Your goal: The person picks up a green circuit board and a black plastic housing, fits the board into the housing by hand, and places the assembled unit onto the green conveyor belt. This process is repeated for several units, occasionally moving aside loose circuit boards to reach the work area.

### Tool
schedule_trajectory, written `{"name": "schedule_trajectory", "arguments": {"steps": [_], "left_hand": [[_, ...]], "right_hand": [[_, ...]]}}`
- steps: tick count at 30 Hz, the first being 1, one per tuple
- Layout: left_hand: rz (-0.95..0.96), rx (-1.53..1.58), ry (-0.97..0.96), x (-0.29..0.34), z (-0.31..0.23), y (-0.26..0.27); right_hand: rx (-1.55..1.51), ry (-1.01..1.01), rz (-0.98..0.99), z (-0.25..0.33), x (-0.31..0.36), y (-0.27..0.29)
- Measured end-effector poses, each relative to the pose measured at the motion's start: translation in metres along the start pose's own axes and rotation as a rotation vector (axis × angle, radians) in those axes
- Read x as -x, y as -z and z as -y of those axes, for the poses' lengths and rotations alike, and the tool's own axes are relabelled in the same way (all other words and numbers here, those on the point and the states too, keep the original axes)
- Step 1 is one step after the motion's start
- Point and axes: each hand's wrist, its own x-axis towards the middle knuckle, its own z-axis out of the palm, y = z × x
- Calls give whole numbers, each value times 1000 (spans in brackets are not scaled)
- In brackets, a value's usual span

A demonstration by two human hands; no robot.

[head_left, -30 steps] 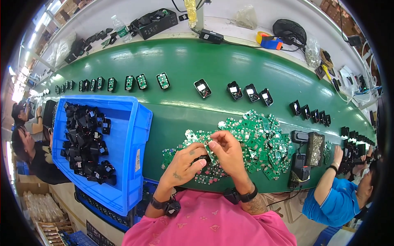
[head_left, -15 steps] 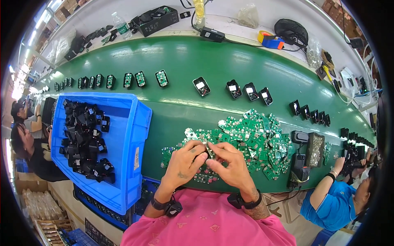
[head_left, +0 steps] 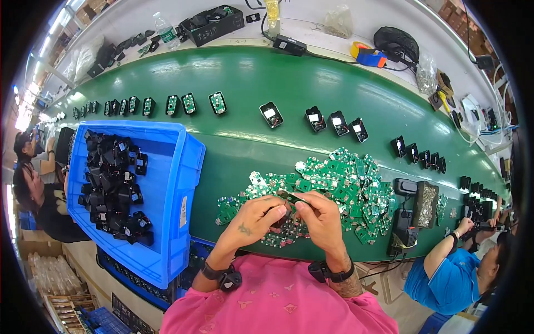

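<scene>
My left hand (head_left: 257, 220) and my right hand (head_left: 322, 218) meet over the near edge of a heap of green circuit boards (head_left: 353, 195). Both are closed, thumbs and fingertips pinching a small dark piece (head_left: 288, 196) between them. The fingers cover much of this piece, so its kind cannot be made out. Loose boards spread under and around the fingers. Farther off on the green bench stands a row of black housings; one housing (head_left: 271, 114) shows a white part inside, and another housing (head_left: 218, 103) to its left has a green board in it.
At left a blue crate (head_left: 192, 161) holds many black housings (head_left: 111, 183). Black power units (head_left: 405, 231) and a box of small metal parts (head_left: 425, 205) stand right of the heap. A co-worker in blue (head_left: 450, 273) works at right; others sit far left. A shelf (head_left: 311, 39) runs behind.
Both hands have shifted their grip. The right hand has turned more upright, its thumb now pointing up, and the dark piece shows more at the fingertips. The co-worker's arm at right has moved slightly.
</scene>
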Motion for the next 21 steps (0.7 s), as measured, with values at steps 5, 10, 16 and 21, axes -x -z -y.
{"name": "schedule_trajectory", "arguments": {"steps": [5,10,16,21], "left_hand": [[-127,12,8,-1,20,-5],[-211,212,-93,-7,44,-6],[-100,595,32,-3,21,-16],[-101,591,106,-4,26,-13]], "right_hand": [[188,163,19,14,-2,-1],[366,151,150,7,1,6],[473,283,88,-9,1,1],[516,379,40,-5,-2,-5]]}}
